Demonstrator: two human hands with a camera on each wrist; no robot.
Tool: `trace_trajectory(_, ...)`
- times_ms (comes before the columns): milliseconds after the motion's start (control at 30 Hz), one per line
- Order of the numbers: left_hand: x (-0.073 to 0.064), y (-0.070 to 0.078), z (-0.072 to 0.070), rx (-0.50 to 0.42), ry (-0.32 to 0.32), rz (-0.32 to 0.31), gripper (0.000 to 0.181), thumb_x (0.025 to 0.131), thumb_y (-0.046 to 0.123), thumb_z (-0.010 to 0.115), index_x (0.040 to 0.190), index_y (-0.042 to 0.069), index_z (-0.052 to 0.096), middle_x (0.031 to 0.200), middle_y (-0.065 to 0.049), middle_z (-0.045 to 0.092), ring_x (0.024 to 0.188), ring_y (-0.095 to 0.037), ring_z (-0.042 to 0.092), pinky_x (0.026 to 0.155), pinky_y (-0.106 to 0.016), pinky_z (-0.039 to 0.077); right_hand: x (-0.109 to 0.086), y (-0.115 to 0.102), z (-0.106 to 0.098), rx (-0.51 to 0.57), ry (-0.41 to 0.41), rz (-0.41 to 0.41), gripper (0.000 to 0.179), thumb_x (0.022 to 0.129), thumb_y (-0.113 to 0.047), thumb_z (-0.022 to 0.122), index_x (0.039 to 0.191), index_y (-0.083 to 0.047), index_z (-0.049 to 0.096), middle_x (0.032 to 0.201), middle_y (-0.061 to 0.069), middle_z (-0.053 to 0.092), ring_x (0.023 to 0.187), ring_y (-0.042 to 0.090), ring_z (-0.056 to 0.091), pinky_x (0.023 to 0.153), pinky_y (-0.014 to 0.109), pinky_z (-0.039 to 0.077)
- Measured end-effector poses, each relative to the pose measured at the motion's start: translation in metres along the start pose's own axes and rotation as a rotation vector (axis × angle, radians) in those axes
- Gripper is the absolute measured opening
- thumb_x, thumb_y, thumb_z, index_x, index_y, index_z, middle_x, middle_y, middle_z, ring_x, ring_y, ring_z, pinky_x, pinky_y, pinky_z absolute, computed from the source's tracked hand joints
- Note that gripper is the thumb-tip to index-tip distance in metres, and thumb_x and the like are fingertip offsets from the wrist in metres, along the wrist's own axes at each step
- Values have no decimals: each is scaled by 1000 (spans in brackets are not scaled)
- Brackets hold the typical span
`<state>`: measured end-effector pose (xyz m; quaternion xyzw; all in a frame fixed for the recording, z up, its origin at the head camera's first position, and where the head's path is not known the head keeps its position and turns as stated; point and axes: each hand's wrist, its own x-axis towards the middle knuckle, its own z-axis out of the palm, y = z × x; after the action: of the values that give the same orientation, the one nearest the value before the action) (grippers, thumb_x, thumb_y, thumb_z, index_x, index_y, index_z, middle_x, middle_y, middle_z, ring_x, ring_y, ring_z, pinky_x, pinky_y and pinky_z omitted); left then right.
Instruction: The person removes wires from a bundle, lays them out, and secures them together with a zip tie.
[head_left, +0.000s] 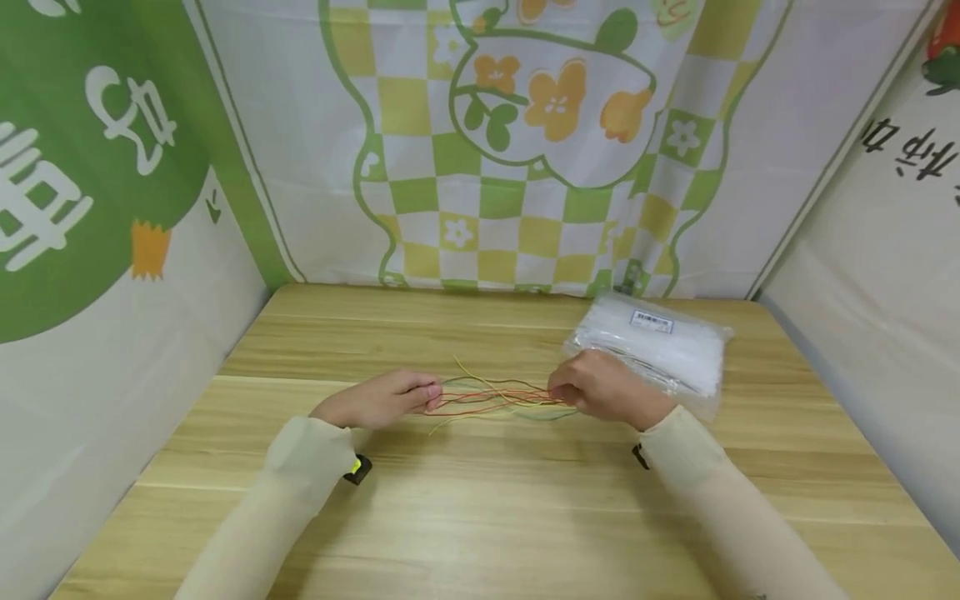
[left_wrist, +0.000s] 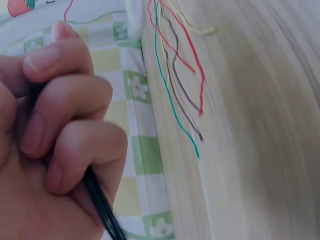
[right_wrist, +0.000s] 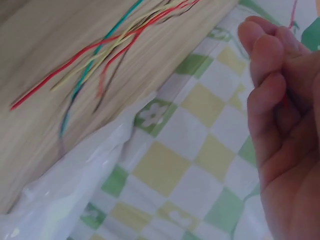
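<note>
Several thin coloured wires, red, yellow, green and dark, stretch between the two hands just above or on the table. My left hand has its fingers curled, with a thin red wire at its fingertips. In the left wrist view, a bunch of black strands comes out below those curled fingers. My right hand pinches a thin red wire between thumb and fingers. Loose wire ends fan out over the wood in both wrist views. Inside the grips, the exact wires are hidden.
A clear plastic bag of white strips with a barcode label lies behind the right hand. The wooden table is enclosed by printed cloth at the back and sides.
</note>
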<state>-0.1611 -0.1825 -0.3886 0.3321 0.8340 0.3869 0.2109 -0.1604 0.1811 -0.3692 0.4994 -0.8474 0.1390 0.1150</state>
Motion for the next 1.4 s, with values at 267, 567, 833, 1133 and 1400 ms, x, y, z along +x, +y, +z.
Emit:
trace_trajectory(267, -9, -8, -4, 90, 28, 13, 36, 117, 24, 38, 93, 7, 60, 80, 3, 48, 73, -9, 43, 71, -23, 41, -19, 13, -1, 71, 1, 66, 28, 80, 18, 67, 80, -9, 74, 71, -4, 71, 64, -1, 57, 61, 23, 53)
trace_trajectory(567, -17, -11, -8, -10, -16, 35, 33, 116, 19, 42, 96, 1, 62, 78, 3, 46, 72, -6, 42, 68, -21, 38, -24, 19, -1, 113, 0, 86, 29, 83, 21, 68, 80, -7, 74, 72, -2, 71, 66, 0, 58, 62, 23, 54)
trace_trajectory(833, -26, -17, -11, -3, -48, 99, 30, 113, 16, 50, 93, 2, 68, 73, -9, 53, 67, -4, 44, 63, -20, 38, -35, 25, -1, 139, -31, 151, 24, 89, 15, 71, 80, -7, 74, 66, -2, 70, 61, 0, 59, 60, 21, 52)
trace_trajectory(1133, -18, -15, -10, 204, 86, 36, 42, 116, 20, 40, 82, 9, 61, 67, 9, 41, 57, -2, 32, 58, -22, 34, -43, 31, -1, 175, -74, 232, 33, 89, 23, 59, 97, -2, 78, 75, 3, 74, 67, 12, 68, 58, 20, 53)
trace_trajectory(1400, -11, -17, -10, 519, 166, 42, 41, 113, 21, 50, 73, 22, 56, 65, 13, 46, 58, -1, 35, 62, -23, 38, -48, 33, 7, 8, -52, 149, 37, 80, 24, 58, 83, -11, 71, 66, -6, 63, 61, -3, 50, 55, 17, 44)
